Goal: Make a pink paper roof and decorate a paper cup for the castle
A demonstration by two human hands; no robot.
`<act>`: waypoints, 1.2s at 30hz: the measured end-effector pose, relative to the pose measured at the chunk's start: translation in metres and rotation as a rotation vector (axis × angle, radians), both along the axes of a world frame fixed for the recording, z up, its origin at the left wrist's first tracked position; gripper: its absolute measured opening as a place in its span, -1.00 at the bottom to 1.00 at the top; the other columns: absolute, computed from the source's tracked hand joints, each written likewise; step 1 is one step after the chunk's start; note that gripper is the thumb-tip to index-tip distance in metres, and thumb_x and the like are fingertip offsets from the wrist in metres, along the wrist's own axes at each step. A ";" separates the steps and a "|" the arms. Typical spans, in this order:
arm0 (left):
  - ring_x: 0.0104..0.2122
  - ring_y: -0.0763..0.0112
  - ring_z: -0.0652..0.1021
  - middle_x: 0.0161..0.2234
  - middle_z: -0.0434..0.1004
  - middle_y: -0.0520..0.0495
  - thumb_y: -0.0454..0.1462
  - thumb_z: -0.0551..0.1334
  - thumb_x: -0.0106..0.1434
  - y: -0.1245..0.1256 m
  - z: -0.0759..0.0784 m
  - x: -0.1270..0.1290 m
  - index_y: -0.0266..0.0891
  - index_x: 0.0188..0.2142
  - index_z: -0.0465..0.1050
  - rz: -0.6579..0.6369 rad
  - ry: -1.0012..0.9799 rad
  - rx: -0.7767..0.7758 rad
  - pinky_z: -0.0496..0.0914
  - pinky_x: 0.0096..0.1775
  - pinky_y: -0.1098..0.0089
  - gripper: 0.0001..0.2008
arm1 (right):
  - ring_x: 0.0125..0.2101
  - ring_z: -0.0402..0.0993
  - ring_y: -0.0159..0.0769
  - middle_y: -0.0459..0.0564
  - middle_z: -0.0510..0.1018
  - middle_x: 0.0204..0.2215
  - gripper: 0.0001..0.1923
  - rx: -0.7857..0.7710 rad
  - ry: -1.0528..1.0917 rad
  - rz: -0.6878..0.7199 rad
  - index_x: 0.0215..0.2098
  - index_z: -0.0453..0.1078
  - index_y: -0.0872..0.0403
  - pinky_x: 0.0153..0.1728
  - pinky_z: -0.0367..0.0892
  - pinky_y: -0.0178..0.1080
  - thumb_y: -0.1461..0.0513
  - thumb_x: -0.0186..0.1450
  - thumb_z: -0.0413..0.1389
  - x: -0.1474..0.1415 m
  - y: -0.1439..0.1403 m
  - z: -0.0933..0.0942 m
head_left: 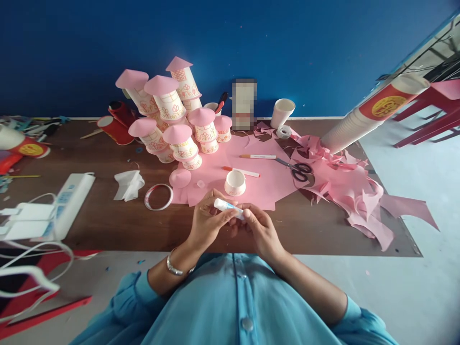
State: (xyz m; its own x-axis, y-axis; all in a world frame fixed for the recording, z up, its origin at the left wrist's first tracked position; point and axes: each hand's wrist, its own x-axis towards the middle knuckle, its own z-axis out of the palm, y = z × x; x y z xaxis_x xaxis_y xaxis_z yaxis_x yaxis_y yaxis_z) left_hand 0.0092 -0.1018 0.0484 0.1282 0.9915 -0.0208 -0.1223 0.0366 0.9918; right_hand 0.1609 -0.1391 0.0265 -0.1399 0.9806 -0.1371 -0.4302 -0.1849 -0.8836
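Left hand [207, 218] and right hand [259, 225]: both grasp one white glue tube [227, 207], held level just above the near edge of the brown table [118, 225], fingertips meeting around it.

Directly beyond the hands: one cut-down paper cup [235, 183], mouth up, on one pink paper sheet [247, 177]. On that sheet: two marker pens [241, 171], one pair of black-handled scissors [296, 168], one loose pink cone [180, 178].

Further back: a cluster of about ten pink-roofed cup towers [172, 115], stacked against the blue wall [230, 43]; the exact count is obscured by overlap.

Right: one heap of pink paper offcuts [352, 191], one long stack of nested cups [373, 112], one plain white cup [282, 112], one tape roll [283, 132].

Left: one cup rim ring [158, 197], one crumpled white paper [128, 185], one white power strip [70, 203].
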 end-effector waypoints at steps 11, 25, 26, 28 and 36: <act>-0.47 0.48 0.51 -0.42 0.47 0.04 -0.09 0.53 0.15 -0.006 -0.002 0.004 -0.15 -0.38 0.67 0.050 0.095 0.109 0.41 -0.47 0.45 -0.79 | -0.41 0.57 -0.36 -0.12 0.66 -0.41 -0.74 0.015 -0.074 -0.165 -0.23 0.61 -0.01 -0.23 0.50 -0.27 0.06 0.21 0.45 0.001 -0.005 0.003; -0.39 0.45 0.53 -0.37 0.47 0.02 -0.09 0.48 0.24 -0.015 -0.003 0.002 -0.14 -0.24 0.68 -0.017 0.385 0.500 0.45 -0.33 0.42 -0.80 | -0.51 0.52 -0.43 -0.13 0.60 -0.38 -0.56 -0.181 0.283 0.020 -0.13 0.56 0.01 -0.40 0.52 -0.34 -0.02 0.15 0.48 0.001 -0.014 0.000; -0.34 0.41 0.55 -0.31 0.50 -0.02 -0.05 0.47 0.24 -0.016 -0.006 0.000 -0.13 -0.18 0.67 -0.050 0.357 0.477 0.48 -0.28 0.39 -0.74 | -0.52 0.49 -0.43 -0.14 0.59 -0.40 -0.58 -0.153 0.238 -0.008 -0.14 0.55 0.01 -0.41 0.50 -0.33 -0.02 0.17 0.47 0.002 -0.015 0.001; -0.17 0.29 0.58 -0.10 0.53 -0.14 0.04 0.46 0.21 -0.014 -0.014 -0.006 -0.11 0.07 0.58 -0.090 0.294 0.449 0.54 -0.14 0.29 -0.49 | -0.55 0.43 -0.44 -0.17 0.53 -0.48 -0.65 -0.062 0.123 -0.132 -0.20 0.52 0.01 -0.44 0.46 -0.34 -0.01 0.23 0.42 0.008 -0.014 0.004; 0.36 -0.07 0.35 0.40 0.24 -0.40 -0.07 0.42 0.26 0.039 -0.043 -0.013 -0.15 0.44 0.08 -0.061 0.615 0.416 0.39 0.26 -0.08 -0.13 | -0.48 0.37 -0.40 -0.11 0.49 -0.38 -0.93 0.477 -0.753 -0.470 -0.16 0.47 0.01 -0.47 0.30 -0.32 0.18 0.43 0.20 0.039 0.009 0.018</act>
State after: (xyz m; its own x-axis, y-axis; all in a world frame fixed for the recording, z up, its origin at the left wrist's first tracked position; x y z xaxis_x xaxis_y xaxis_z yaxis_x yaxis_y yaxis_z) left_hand -0.0043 -0.0626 0.0055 0.2693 0.9246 0.2695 0.4494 -0.3681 0.8139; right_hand 0.2003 -0.1300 0.0447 0.2363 0.8899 0.3903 0.3318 0.3036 -0.8932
